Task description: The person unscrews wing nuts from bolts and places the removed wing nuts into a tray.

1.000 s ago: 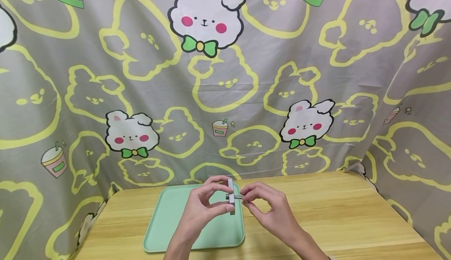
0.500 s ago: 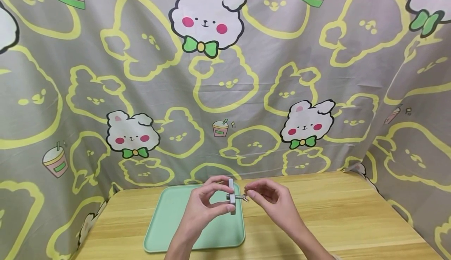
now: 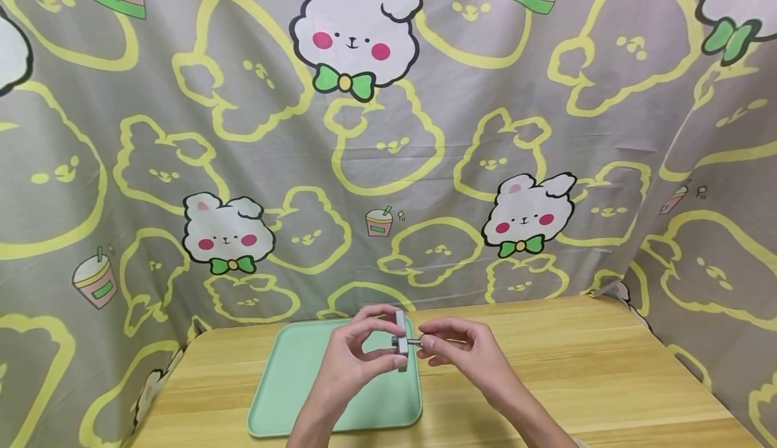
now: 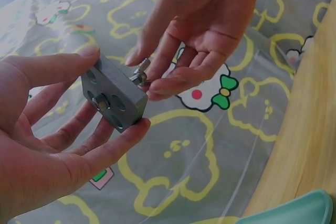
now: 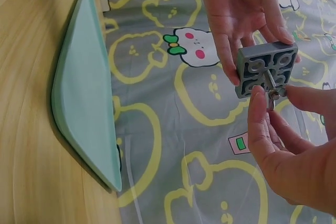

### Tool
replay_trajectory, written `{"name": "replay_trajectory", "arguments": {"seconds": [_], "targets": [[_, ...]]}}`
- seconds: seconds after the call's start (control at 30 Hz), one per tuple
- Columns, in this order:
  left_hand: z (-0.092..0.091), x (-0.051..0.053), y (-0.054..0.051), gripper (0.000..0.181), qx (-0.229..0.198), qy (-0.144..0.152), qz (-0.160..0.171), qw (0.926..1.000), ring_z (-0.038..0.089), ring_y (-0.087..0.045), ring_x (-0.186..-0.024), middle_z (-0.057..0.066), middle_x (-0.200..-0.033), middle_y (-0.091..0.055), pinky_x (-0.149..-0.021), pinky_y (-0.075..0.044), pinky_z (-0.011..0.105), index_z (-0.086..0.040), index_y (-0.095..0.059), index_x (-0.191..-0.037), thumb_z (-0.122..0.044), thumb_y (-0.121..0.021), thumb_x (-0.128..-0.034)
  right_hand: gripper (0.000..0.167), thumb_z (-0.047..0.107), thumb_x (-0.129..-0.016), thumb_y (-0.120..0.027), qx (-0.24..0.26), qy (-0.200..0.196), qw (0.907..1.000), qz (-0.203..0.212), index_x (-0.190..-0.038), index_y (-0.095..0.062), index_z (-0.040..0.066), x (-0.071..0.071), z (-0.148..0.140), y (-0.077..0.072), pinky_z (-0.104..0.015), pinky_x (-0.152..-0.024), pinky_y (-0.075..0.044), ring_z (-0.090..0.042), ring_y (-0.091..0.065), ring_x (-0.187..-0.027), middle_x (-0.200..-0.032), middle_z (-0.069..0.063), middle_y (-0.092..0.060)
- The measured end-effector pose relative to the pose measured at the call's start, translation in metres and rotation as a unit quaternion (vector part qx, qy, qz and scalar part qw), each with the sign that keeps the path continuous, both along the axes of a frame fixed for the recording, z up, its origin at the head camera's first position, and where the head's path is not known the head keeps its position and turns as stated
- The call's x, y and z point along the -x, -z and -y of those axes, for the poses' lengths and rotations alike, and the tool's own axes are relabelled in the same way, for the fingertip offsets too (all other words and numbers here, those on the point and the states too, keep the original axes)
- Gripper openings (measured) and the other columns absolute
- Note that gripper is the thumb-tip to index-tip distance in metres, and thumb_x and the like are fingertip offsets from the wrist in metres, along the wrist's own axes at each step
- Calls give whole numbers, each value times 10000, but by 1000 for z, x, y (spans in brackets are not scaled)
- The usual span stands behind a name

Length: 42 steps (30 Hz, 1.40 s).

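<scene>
My left hand (image 3: pixel 342 364) holds a square grey block (image 4: pixel 116 88) by its edges, thumb on one side and fingertips on the other. Round holes dot the block's face. Through its middle runs a metal bolt (image 5: pixel 269 78), whose head shows on the side towards my left palm. A wing nut (image 4: pixel 140 73) sits on the bolt's far end, apart from the block. The thumb and fingertips of my right hand (image 3: pixel 473 353) pinch around this nut, partly covering it in the head view. Both hands are raised above the table.
A mint-green tray (image 3: pixel 297 374) lies on the wooden table (image 3: pixel 564 367), below and behind my left hand. Grey cloth (image 3: pixel 388 164) with cartoon rabbits hangs behind the table and along its sides.
My right fingers came off the wing nut half a second ago, leaving it exposed, and now they are back around it. My left hand and the block have stayed nearly still.
</scene>
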<state>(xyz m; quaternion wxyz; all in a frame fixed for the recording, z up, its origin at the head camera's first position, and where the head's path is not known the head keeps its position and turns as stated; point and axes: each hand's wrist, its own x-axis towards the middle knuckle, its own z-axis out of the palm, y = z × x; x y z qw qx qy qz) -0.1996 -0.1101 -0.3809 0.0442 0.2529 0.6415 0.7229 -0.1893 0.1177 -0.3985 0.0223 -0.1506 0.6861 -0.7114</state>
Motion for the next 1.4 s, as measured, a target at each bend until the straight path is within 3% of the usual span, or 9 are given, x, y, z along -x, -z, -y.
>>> {"name": "replay_trajectory", "arguments": {"seconds": [0.5, 0.9, 1.07, 1.23, 1.4], "targets": [[1, 0, 0, 320, -17, 50, -50, 10000, 319, -536, -1271, 177, -1402, -508, -950, -598, 485, 67, -716, -1099, 52, -840, -804, 282, 105, -913, -789, -118, 257, 9990, -337, -1129, -696, -51, -3, 2, -1, -365, -752, -656, -254, -751, -846, -1063, -203, -714], [3, 0, -1, 309, -115, 79, -50, 9999, 361, -537, -1272, 191, -1410, -507, -955, -593, 493, 58, -718, -1104, 54, -830, -816, 95, 97, -918, -784, -519, 642, 9825, -1671, -994, -732, 117, -3, 8, 5, -317, -739, -647, -237, -722, -941, -1058, -65, -726], [4, 1, -1, 324, -151, 42, -26, 9999, 354, -533, -1284, 185, -1418, -504, -948, -595, 498, 81, -708, -1110, 48, -833, -813, 136, 19, -905, -776, -512, 615, 9639, -2538, -975, -731, 126, -3, 9, 8, -316, -760, -643, -215, -699, -975, -1072, -83, -718], [6, 1, -2, 338, -194, 27, 27, 9998, 357, -529, -1291, 186, -1419, -505, -939, -598, 506, 95, -701, -1118, 49, -834, -811, 214, -80, -865, -776, -520, 670, 9384, -3350, -956, -742, 111, -1, 9, 10, -297, -842, -633, -217, -695, -971, -1062, -111, -711], [7, 1, -2, 354, -224, 23, 6, 9997, 359, -532, -1290, 195, -1420, -500, -940, -598, 507, 129, -683, -1123, 61, -830, -808, 290, -120, -823, -796, -840, 921, 9091, -3976, -964, -747, 129, 2, 10, 13, -246, -871, -613, -238, -697, -984, -1062, -90, -716]]}}
